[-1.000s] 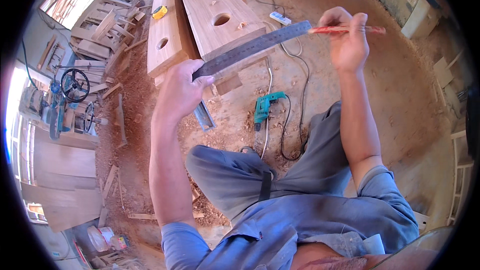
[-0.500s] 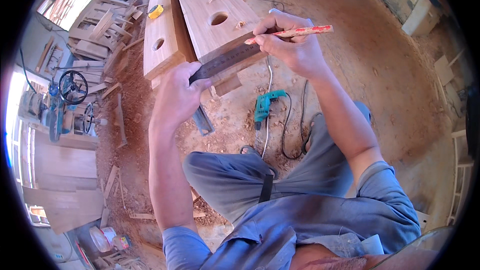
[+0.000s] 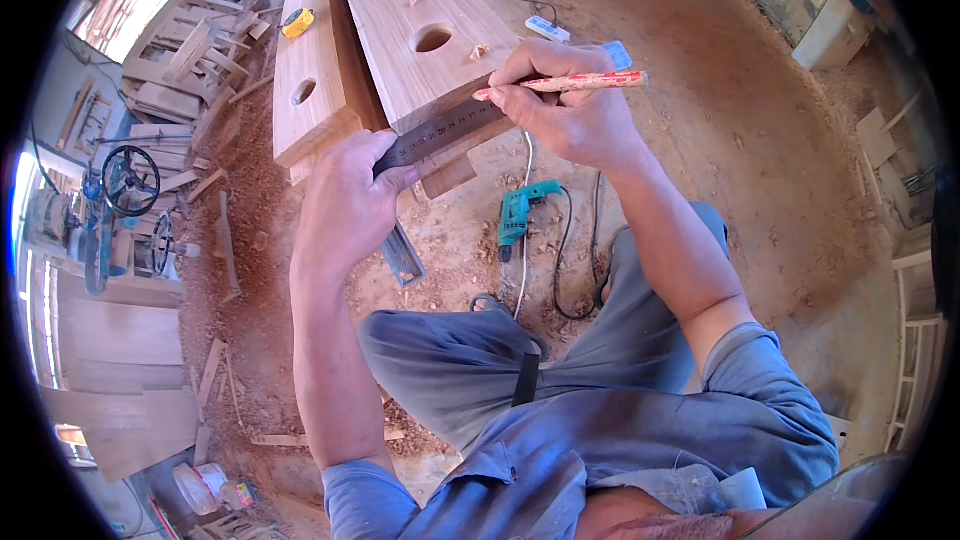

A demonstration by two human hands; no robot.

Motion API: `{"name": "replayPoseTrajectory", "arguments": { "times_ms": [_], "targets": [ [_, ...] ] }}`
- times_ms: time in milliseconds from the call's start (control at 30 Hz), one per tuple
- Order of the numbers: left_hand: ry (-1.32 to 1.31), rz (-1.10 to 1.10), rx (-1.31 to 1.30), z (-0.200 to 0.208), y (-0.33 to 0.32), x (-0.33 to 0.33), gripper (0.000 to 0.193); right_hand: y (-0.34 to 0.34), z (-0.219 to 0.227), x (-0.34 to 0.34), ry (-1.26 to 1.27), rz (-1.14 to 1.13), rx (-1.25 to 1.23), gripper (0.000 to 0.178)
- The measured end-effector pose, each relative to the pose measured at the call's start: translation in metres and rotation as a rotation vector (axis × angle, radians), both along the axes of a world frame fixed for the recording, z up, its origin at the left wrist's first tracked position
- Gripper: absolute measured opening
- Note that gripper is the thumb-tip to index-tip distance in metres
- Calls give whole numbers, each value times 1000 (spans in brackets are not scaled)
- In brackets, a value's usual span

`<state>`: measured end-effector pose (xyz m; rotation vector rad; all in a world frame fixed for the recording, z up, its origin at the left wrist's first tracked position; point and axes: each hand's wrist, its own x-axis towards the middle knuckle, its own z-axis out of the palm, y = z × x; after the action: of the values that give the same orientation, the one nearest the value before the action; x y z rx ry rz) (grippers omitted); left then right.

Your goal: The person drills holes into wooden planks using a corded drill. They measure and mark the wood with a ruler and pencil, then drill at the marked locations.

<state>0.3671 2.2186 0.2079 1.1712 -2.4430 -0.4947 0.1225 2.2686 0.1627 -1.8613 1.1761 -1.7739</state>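
red-streaked pencil is gripped by right fingers; left fingers pinch a dark ruler.

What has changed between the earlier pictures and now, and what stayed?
The right hand moved left along the steel ruler, carrying the red pencil from the ruler's right end to beside the right plank. Nothing was taken up or let go. The left hand kept gripping the ruler; the yellow tape measure and teal corded drill stayed put.
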Motion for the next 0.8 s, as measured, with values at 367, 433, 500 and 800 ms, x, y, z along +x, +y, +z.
{"name": "replayPoseTrajectory", "arguments": {
  "times_ms": [367, 433, 500, 800],
  "targets": [
    [18, -26, -30, -1, 0, 1, 21, -2, -3, 1, 39, -39, -10, 7],
    [18, -23, -23, 0, 0, 1, 21, -3, -4, 1, 30, -30, -28, 7],
    [12, -18, -19, 1, 1, 1, 21, -3, -3, 2, 42, -32, -30, 7],
    [11, -13, -4, 0, 0, 1, 21, -3, -4, 2, 70, -35, -52, 5]
  ]
}}
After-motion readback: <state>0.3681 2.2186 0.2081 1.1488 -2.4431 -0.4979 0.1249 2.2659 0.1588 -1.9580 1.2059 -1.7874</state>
